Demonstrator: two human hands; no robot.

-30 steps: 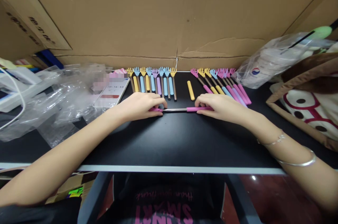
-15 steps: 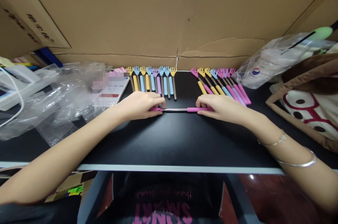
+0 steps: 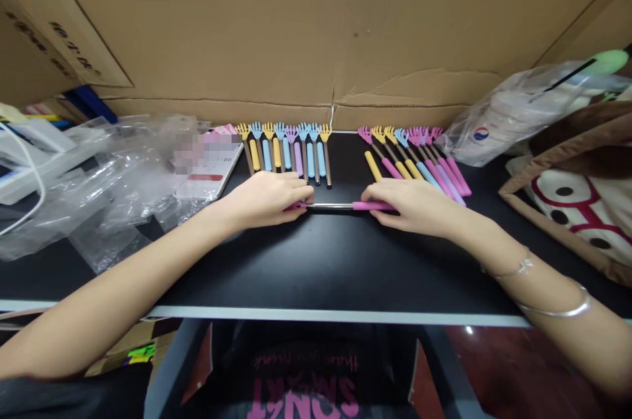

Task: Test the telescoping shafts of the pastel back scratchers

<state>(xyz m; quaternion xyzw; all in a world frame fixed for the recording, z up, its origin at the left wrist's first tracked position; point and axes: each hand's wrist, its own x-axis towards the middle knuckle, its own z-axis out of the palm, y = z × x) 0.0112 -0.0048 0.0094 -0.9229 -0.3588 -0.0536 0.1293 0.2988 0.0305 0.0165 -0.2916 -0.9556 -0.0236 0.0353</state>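
A pink telescopic back scratcher (image 3: 336,206) lies crosswise on the black table (image 3: 316,261), its metal rod showing between my hands. My left hand (image 3: 266,198) is closed over its pink claw end. My right hand (image 3: 412,205) is closed on its pink handle. Behind my left hand stands a row of several scratchers (image 3: 289,154) with yellow, blue and purple handles. Behind my right hand lies a second group of several scratchers (image 3: 419,159), mostly pink, with one yellow-handled one (image 3: 372,165) at its left edge.
A phone (image 3: 210,165) with a timer lies left of the rows, among crumpled clear plastic bags (image 3: 99,182). A cardboard wall (image 3: 316,30) closes the back. At right sit a filled plastic bag (image 3: 518,109) and a brown-trimmed tote bag (image 3: 577,201). The table's front edge (image 3: 316,315) is near me.
The loose yellow handle that lay alone between the two groups now lies against the left edge of the right group. My hands have edged slightly closer together along the pink scratcher.
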